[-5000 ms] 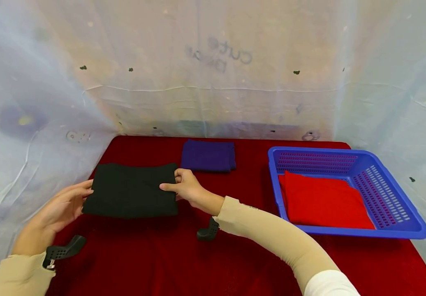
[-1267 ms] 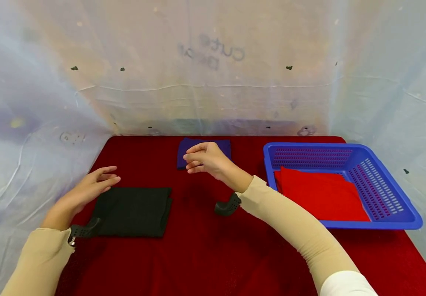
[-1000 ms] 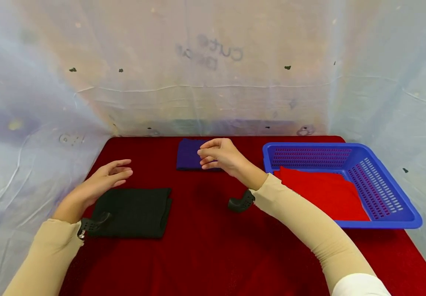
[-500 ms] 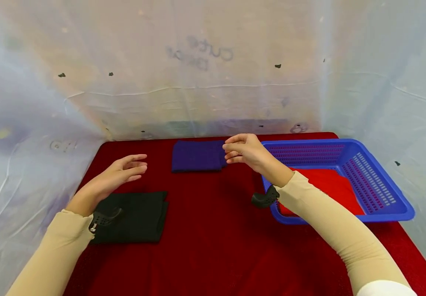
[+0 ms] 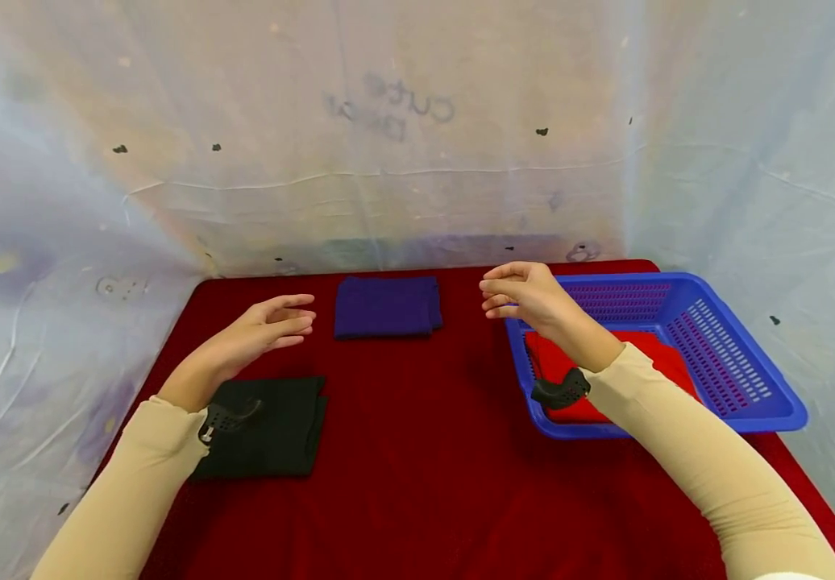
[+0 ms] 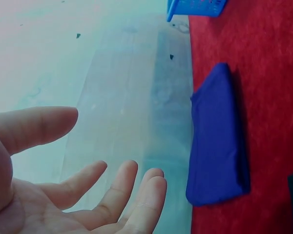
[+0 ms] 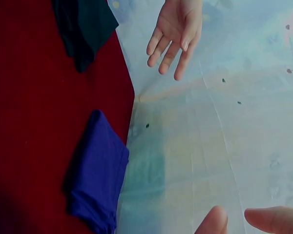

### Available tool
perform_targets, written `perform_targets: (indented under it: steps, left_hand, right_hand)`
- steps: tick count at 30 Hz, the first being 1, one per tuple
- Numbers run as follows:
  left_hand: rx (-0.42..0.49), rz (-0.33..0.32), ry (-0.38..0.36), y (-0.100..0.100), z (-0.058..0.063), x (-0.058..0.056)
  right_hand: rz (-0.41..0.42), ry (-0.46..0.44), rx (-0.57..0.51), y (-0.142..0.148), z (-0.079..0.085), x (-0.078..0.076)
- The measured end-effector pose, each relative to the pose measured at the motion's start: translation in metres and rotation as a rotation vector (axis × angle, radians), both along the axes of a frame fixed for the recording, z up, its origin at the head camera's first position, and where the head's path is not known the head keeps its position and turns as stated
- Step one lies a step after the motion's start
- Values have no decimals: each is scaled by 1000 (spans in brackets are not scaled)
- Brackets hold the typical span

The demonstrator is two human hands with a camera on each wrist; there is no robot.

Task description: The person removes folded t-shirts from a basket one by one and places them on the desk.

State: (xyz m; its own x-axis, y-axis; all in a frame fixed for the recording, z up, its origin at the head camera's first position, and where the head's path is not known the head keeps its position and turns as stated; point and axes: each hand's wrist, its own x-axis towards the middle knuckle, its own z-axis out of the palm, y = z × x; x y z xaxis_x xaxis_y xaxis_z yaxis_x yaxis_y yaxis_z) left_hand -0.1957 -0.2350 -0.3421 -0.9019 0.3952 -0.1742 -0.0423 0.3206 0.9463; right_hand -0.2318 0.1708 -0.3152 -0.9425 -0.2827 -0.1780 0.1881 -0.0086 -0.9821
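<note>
My left hand (image 5: 258,334) hovers with relaxed fingers between the dark green folded cloth (image 5: 272,431) and the purple-blue folded cloth (image 5: 384,308), holding nothing. In the left wrist view its fingers (image 6: 115,195) are spread apart from the thumb, with the purple-blue cloth (image 6: 216,141) off to the right. My right hand (image 5: 529,298), likewise holding nothing, is in the air over the left end of the blue basket (image 5: 787,403). A red folded cloth (image 5: 657,354) lies inside that basket, partly covered by the right wrist and forearm.
A red cloth (image 5: 403,499) covers the table. Pale plastic sheeting (image 5: 388,201) stands behind it and at both sides. Each wrist carries a black camera mount, such as the right one (image 5: 561,391).
Earlier both hands held the dark green cloth; it now lies flat at the left, let go. Since then both hands have moved right, the right one from the purple-blue cloth to the basket.
</note>
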Motion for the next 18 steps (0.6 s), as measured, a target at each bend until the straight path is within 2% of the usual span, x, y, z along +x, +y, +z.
perform_targets:
  steps: [11, 18]
  left_hand:
    - [20, -42, -42, 31, -4, -13]
    - [53, -36, -70, 58, -8, -20]
  right_hand:
    - [-39, 24, -4, 33, -3, 3]
    - [-60, 29, 42, 54, -4, 7]
